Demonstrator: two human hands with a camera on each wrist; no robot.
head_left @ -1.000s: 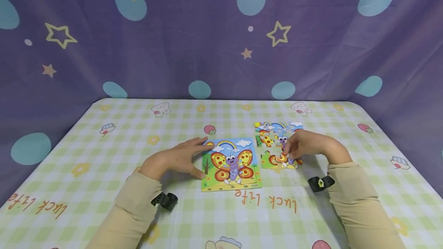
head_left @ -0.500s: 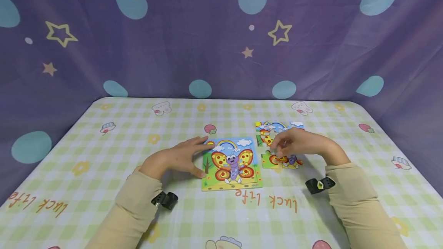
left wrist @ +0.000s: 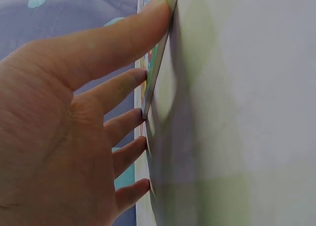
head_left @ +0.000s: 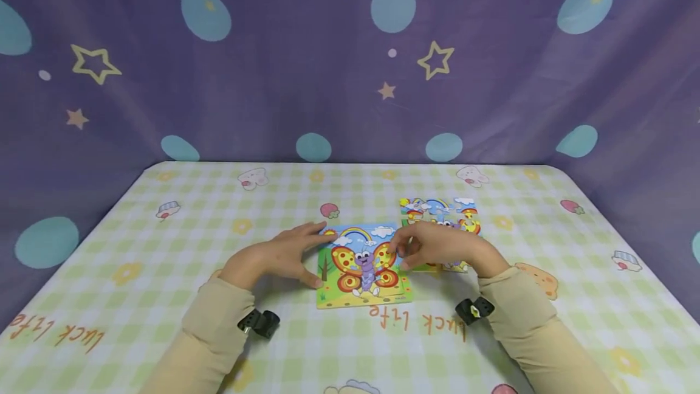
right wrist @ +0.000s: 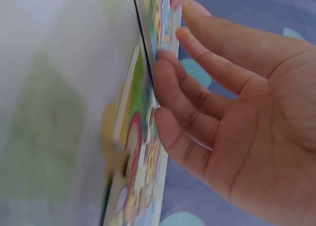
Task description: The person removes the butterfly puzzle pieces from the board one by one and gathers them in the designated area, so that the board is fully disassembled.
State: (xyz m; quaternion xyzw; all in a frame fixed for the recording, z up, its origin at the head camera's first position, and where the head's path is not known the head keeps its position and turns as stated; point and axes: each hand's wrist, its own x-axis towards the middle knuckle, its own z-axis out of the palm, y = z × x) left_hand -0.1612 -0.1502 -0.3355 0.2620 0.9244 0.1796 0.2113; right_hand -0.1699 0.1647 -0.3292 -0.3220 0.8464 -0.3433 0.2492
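both hands lie relaxed, grasping nothing: left hand [head_left: 279, 254] steadies the butterfly board [head_left: 362, 266]'s left edge, right hand [head_left: 437, 247] touches its right edge, loose puzzle pieces [head_left: 440, 211] just beyond.

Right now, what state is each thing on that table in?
Butterfly board: flat on the tablecloth, picture up.
Loose pieces: partly joined, lying beside the board.
Left hand: open, fingers against the board's left edge.
Right hand: fingers touching the board's right edge.
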